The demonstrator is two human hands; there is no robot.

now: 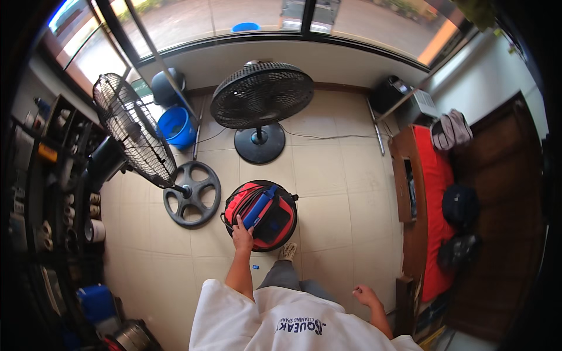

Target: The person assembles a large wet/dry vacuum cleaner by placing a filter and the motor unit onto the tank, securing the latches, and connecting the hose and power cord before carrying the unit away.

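A round red-and-black vacuum cleaner (280,225) stands on the tiled floor just ahead of my feet. Across its top lies a blue handle-like part (261,205), with a dark cord (239,203) looped beside it. My left hand (243,236) reaches down to the near end of the blue part, finger and thumb on either side of it. Away to the right, my right hand (366,295) hangs beside my body, its fingers loosely curled and no object visible in them. A small blue item (256,267) lies on the floor near my shoe.
Two fans stand ahead: a black one (261,96) and one with a wire cage (132,128). A blue bucket (177,127) sits between them. Loaded shelves (58,169) line the left. At right, bags rest near a red-covered wooden bench (430,216). Cords cross the floor.
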